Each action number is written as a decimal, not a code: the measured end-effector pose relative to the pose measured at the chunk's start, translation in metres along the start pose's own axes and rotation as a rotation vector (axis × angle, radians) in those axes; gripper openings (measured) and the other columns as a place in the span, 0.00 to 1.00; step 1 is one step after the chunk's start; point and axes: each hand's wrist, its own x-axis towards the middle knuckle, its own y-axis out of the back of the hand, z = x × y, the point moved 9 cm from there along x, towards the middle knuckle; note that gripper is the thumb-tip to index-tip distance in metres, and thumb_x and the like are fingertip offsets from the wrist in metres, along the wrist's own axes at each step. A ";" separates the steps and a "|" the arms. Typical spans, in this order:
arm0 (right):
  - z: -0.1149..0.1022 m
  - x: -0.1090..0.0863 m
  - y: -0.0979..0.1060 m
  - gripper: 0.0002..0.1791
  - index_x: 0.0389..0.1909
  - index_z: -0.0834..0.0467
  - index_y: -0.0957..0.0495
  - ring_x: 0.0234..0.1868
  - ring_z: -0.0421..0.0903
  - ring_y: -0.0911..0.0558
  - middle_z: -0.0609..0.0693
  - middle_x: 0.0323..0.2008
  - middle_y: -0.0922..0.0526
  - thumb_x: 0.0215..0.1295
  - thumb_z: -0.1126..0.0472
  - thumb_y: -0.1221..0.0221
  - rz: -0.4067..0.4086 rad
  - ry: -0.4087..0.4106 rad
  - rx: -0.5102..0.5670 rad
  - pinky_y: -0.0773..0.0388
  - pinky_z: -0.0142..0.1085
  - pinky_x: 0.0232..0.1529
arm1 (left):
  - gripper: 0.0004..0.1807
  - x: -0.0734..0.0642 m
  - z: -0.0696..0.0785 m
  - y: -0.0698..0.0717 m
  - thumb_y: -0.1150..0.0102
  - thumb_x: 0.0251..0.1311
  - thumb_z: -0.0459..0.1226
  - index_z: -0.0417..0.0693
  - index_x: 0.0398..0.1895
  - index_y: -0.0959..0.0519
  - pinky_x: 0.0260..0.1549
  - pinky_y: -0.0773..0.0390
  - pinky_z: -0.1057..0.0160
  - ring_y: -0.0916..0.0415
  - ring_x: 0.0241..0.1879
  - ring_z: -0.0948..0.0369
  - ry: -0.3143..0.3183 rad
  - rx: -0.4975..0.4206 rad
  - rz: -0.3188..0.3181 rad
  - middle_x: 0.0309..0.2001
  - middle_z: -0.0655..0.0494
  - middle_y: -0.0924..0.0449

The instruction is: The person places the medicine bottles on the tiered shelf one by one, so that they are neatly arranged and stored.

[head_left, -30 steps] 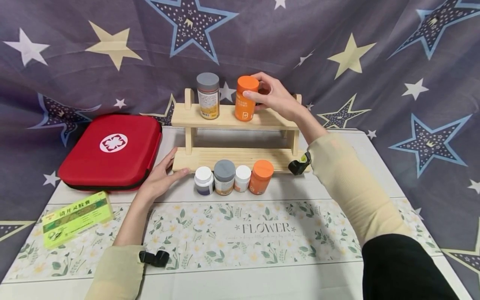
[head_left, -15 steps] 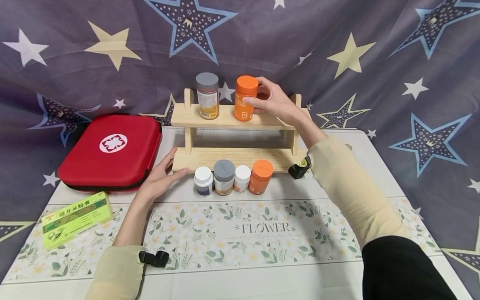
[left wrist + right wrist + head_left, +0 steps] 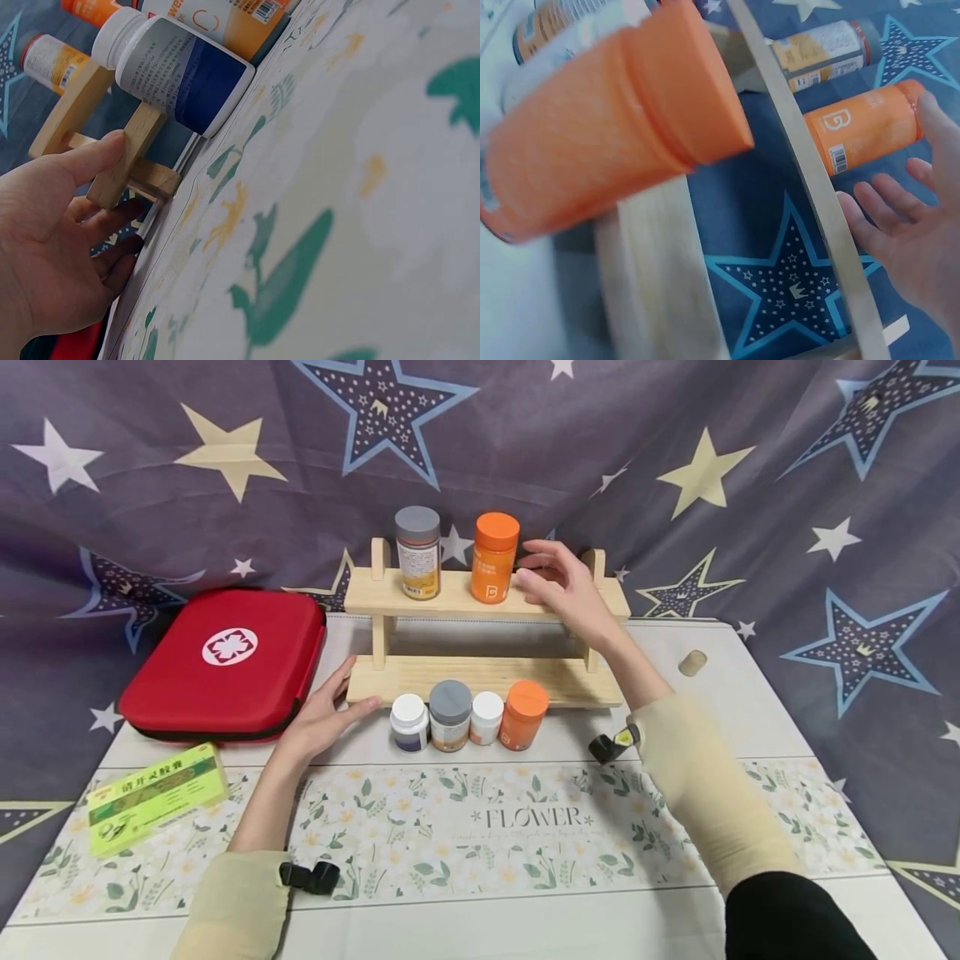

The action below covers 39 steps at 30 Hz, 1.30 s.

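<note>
A two-tier wooden rack (image 3: 480, 675) stands at the back of the table. My left hand (image 3: 318, 722) holds the left end of its lower board, the thumb against the wooden end (image 3: 124, 165) in the left wrist view. On the upper tier stand a grey-capped bottle (image 3: 418, 558) and an orange pill bottle (image 3: 494, 560), both upright. Just right of the orange one is my right hand (image 3: 566, 589), fingers loosely bent, holding nothing. The right wrist view has that orange bottle (image 3: 866, 129) beside the fingers.
Before the rack stand a white bottle (image 3: 409, 724), a grey-capped jar (image 3: 450, 717), a small white bottle (image 3: 487, 718) and another orange bottle (image 3: 524, 718). A red first-aid case (image 3: 225, 668) and green medicine box (image 3: 156, 797) lie left; a small tan cylinder (image 3: 693, 662) lies right.
My right hand has let go of the orange bottle on the upper tier and drawn away to the right. The bottle stays in place, and the left hand has not moved.
</note>
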 end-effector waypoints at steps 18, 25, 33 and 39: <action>0.036 -0.089 0.008 0.17 0.57 0.68 0.23 0.44 0.49 0.12 0.60 0.45 0.14 0.73 0.62 0.39 0.080 0.019 0.158 0.12 0.39 0.48 | 0.54 -0.002 0.000 0.000 0.37 0.68 0.52 0.60 0.85 0.63 0.81 0.52 0.39 0.58 0.84 0.45 0.021 0.012 0.003 0.84 0.46 0.54; 0.044 -0.100 -0.002 0.18 0.59 0.65 0.23 0.47 0.50 0.14 0.66 0.49 0.16 0.71 0.64 0.39 -0.045 0.042 0.054 0.14 0.35 0.51 | 0.54 -0.002 0.000 0.001 0.37 0.68 0.52 0.62 0.85 0.63 0.80 0.52 0.39 0.58 0.84 0.45 0.025 0.016 0.007 0.84 0.46 0.54; 0.053 -0.108 -0.018 0.24 0.65 0.67 0.27 0.55 0.49 0.17 0.63 0.56 0.17 0.71 0.62 0.39 -0.249 -0.010 0.019 0.20 0.33 0.58 | 0.54 -0.001 0.000 0.000 0.37 0.68 0.53 0.63 0.85 0.63 0.80 0.52 0.38 0.58 0.84 0.45 0.027 0.025 0.002 0.85 0.47 0.55; 0.057 -0.111 -0.026 0.29 0.67 0.66 0.28 0.56 0.47 0.18 0.58 0.57 0.18 0.67 0.62 0.34 -0.332 -0.045 0.006 0.21 0.33 0.59 | 0.54 -0.002 0.001 0.000 0.37 0.68 0.52 0.62 0.85 0.63 0.80 0.52 0.38 0.58 0.84 0.45 0.021 0.022 0.003 0.84 0.46 0.54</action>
